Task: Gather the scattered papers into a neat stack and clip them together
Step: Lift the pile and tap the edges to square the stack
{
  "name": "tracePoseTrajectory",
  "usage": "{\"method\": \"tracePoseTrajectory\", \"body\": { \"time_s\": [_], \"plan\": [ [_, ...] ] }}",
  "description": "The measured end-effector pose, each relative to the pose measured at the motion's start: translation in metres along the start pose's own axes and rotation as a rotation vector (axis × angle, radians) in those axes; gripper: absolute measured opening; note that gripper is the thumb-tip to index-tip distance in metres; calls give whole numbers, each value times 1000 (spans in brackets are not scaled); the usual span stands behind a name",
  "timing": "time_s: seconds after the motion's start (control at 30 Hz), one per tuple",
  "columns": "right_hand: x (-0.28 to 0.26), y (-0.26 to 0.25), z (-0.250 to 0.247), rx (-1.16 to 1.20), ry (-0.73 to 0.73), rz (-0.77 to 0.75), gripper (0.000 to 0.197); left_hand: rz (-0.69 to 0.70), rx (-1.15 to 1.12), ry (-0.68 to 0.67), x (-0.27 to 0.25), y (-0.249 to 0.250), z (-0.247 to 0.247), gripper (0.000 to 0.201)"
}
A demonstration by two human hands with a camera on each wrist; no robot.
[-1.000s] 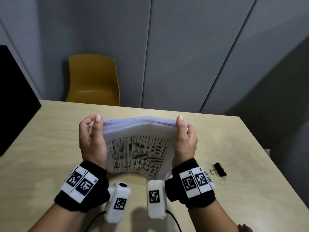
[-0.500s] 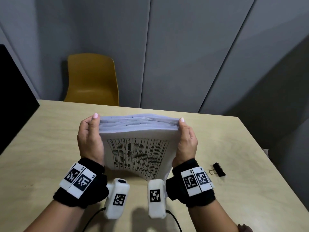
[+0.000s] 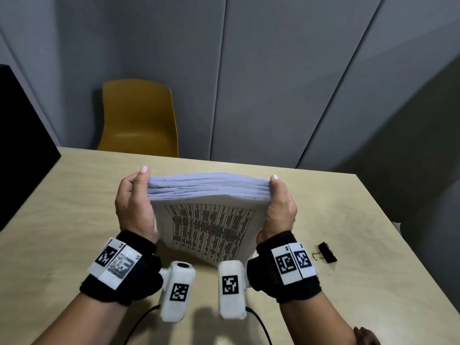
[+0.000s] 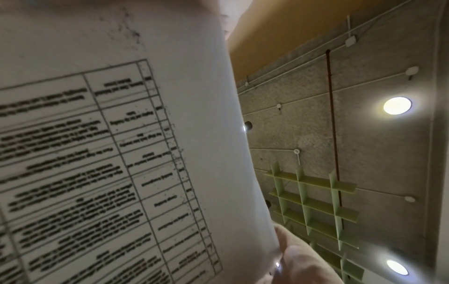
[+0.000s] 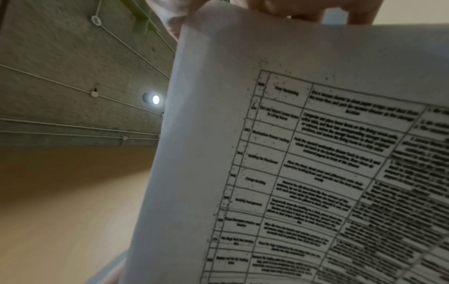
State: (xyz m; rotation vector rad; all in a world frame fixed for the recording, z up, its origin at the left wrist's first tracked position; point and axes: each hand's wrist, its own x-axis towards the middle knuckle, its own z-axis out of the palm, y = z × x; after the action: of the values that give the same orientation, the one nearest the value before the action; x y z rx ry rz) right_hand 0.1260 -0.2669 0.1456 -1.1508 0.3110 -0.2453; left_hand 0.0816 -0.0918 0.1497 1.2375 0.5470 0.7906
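A thick stack of printed papers [image 3: 211, 220] stands on its lower edge on the wooden table [image 3: 62, 220], its top edge slightly wavy. My left hand [image 3: 132, 200] grips the stack's left side and my right hand [image 3: 280, 202] grips its right side. The nearest sheet shows a printed table. In the left wrist view the papers [image 4: 109, 144] fill the left of the picture, and in the right wrist view the papers [image 5: 303, 153] fill the right. A black binder clip [image 3: 327, 252] lies on the table just right of my right wrist.
A yellow chair [image 3: 139, 118] stands behind the far table edge. A black panel [image 3: 20, 145] rises at the table's left side. Grey wall panels stand behind. The table's right edge runs close to the clip.
The stack's top edge has flattened from a bowed, bent shape to a nearly level one. Both hands have stayed on its sides, slightly wider apart.
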Motion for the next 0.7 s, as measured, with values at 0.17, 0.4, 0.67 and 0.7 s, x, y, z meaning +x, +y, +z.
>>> {"method": "tracePoseTrajectory", "body": {
  "time_s": [0.17,0.4,0.67,0.7],
  "plan": [
    [-9,1,2,-80,-221,-77,48,45,29,-75,-4,-2,2,47],
    [1,18,-25,-419,-497,-299,41,45,47,-384,0,-5,-11,74],
    [21,14,-40,-367,-575,-313,34,264,375,-519,20,-19,-41,85],
    [21,13,-40,-359,-574,-307,36,232,332,-506,22,-23,-41,76]
  ]
}}
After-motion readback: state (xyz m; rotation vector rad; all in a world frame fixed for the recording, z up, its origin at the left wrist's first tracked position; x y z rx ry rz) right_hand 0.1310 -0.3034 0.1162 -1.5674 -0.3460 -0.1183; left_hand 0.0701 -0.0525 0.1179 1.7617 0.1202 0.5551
